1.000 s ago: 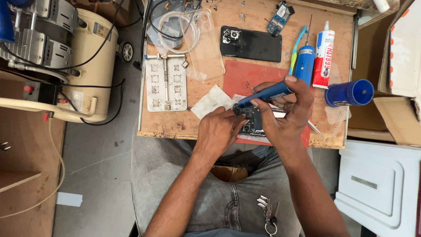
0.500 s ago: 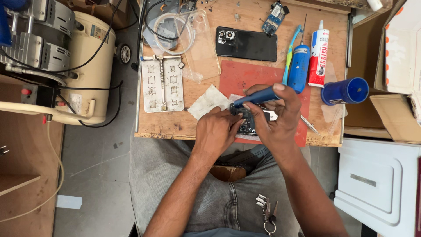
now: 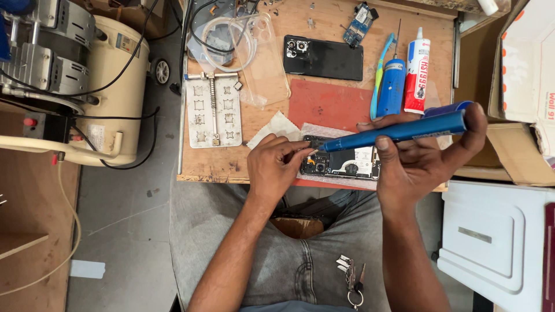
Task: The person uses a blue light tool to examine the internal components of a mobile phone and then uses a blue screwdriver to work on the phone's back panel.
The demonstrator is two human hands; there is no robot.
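Observation:
My right hand [image 3: 425,159] grips a blue electric screwdriver [image 3: 399,132] held nearly flat, its tip pointing left at the upper left corner of an opened phone [image 3: 347,163]. The phone lies with its back off and its inner parts showing, on the red mat [image 3: 326,104] at the near edge of the wooden bench [image 3: 266,115]. My left hand [image 3: 276,167] rests on the phone's left end, fingertips pinched close to the screwdriver tip; whether they hold a small part I cannot tell.
A black phone back cover [image 3: 322,58], a clear case [image 3: 263,58], a metal holding jig [image 3: 214,110], a blue toothbrush [image 3: 380,75], a blue cylindrical tool [image 3: 392,86] and a white glue tube [image 3: 416,69] lie on the bench. A cream compressor [image 3: 87,86] stands left, cardboard boxes [image 3: 520,81] right.
The view has drawn closer and shifted. My right hand has swung the screwdriver flatter, its rear end now further right; my left hand stays at the phone's left end.

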